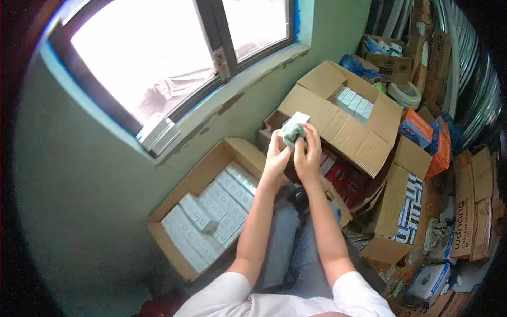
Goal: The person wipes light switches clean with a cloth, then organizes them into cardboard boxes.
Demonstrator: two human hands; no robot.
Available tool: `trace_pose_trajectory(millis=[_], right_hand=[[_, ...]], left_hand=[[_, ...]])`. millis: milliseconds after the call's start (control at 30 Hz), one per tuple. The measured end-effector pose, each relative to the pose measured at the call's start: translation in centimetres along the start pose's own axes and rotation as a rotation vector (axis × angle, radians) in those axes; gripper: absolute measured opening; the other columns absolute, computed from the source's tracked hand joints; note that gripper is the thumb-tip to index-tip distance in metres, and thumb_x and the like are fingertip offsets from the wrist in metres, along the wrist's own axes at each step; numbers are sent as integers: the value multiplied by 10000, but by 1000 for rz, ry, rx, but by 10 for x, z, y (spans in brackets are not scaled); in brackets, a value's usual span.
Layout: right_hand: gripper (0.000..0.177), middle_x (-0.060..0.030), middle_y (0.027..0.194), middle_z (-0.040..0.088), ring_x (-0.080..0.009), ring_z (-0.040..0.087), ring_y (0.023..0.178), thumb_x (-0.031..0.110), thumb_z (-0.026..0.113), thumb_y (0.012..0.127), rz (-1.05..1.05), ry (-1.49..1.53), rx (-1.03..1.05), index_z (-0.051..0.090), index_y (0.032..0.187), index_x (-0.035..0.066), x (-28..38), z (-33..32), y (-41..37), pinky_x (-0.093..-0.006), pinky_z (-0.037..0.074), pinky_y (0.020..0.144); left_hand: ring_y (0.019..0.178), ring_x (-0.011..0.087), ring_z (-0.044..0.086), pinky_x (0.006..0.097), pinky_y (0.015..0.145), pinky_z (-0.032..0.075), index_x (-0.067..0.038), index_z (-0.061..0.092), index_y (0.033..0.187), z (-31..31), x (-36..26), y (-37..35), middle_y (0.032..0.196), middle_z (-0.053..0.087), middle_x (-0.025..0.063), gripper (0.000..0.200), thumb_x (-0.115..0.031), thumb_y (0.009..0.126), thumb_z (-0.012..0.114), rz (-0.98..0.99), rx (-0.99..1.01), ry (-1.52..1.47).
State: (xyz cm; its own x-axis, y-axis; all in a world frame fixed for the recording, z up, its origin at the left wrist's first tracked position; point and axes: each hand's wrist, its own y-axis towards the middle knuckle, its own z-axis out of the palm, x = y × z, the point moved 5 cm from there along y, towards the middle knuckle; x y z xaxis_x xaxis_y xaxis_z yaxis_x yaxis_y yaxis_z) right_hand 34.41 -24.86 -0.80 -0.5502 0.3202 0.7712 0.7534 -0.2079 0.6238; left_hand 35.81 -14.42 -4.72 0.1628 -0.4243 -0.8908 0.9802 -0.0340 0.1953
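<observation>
Both hands are raised in front of me, close together. My left hand (277,157) is closed round the near side of a grey-green cloth (292,134). The fingers of my right hand (309,150) press into the same cloth from the right. A small white box (300,118) shows just beyond the cloth, partly hidden by it and my fingers. Below left of my hands, an open carton (182,198) holds rows of small white boxes, one lying on top of the others. Beyond my hands to the right, another open carton (338,121) has small white boxes inside.
A window (227,58) with a rough sill is in the wall ahead. On the right are a carton of blue-and-white boxes (409,208), orange boxes (422,129), a coil of white cable (404,96) and flattened cardboard (472,203). Grey tubing stands at the back right.
</observation>
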Motion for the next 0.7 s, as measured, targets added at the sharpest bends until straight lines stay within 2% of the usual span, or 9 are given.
trace_pose_trajectory(millis=[100, 133, 233, 267, 367, 400, 533, 633, 700], right_hand=[[318, -190, 1221, 531, -377, 508, 1104, 218, 688, 873, -183, -358, -27, 626, 1022, -55, 8, -16, 6, -458, 419, 950], [328, -187, 1221, 529, -371, 507, 1095, 232, 708, 861, -185, -405, -20, 633, 1004, -54, -2, -21, 5, -459, 418, 939], [313, -171, 1152, 552, -348, 529, 1025, 221, 717, 863, -116, -463, -1, 638, 985, -57, -35, -36, 4, -445, 435, 888], [279, -169, 1111, 568, -334, 554, 972, 192, 715, 865, -65, -438, -44, 633, 989, -44, -52, -41, 3, -425, 449, 858], [256, -156, 1039, 604, -330, 595, 952, 105, 705, 842, -27, -420, -27, 622, 1053, -15, -67, -50, -6, -415, 472, 838], [262, -153, 1054, 606, -336, 588, 979, 96, 700, 834, -45, -433, 48, 625, 1062, -7, -58, -49, -8, -427, 471, 851], [300, -110, 1087, 642, -327, 589, 995, 26, 682, 781, -142, -433, 188, 649, 1078, 47, -45, -46, -11, -415, 481, 870], [297, -125, 1157, 642, -339, 580, 1012, 5, 636, 789, -75, -563, 51, 654, 1083, 37, -56, -64, 0, -428, 466, 905], [322, -127, 1186, 639, -341, 572, 1029, -1, 632, 788, -64, -557, 58, 651, 1107, 41, -53, -61, -7, -427, 461, 923]], left_hand=[[1144, 171, 552, 324, 976, 460, -59, 500, 1292, 26, 29, 4, 1230, 565, 50, 365, -280, 1016, 410, -18, 52, -386], [1103, 169, 571, 326, 962, 469, -31, 523, 1276, 29, 43, 3, 1214, 580, 55, 475, -399, 1024, 357, -38, -78, -362], [676, 85, 479, 261, 625, 387, -117, 565, 769, 14, 77, 9, 722, 528, -34, 511, -486, 1033, 329, -39, -264, -113], [540, 66, 331, 258, 519, 250, -148, 427, 626, 11, 82, 9, 578, 376, -72, 575, -532, 1035, 297, -42, -361, 21], [534, 54, 295, 254, 508, 224, -104, 389, 574, 5, 83, 17, 553, 339, -70, 659, -561, 1035, 276, 8, -397, 166], [523, 76, 356, 252, 519, 275, -70, 492, 617, 5, 84, 18, 575, 458, -50, 697, -585, 1025, 258, -25, -370, 183], [597, 94, 468, 260, 582, 383, -53, 593, 645, 24, 98, 25, 636, 551, -31, 727, -579, 1028, 268, -57, -545, -15], [548, 79, 402, 276, 530, 334, -93, 518, 604, 19, 106, 23, 602, 491, -40, 638, -487, 1056, 300, -75, -447, 144], [540, 82, 318, 291, 510, 273, -103, 397, 561, 14, 99, 14, 552, 389, -47, 623, -478, 1054, 339, -43, -559, 127]])
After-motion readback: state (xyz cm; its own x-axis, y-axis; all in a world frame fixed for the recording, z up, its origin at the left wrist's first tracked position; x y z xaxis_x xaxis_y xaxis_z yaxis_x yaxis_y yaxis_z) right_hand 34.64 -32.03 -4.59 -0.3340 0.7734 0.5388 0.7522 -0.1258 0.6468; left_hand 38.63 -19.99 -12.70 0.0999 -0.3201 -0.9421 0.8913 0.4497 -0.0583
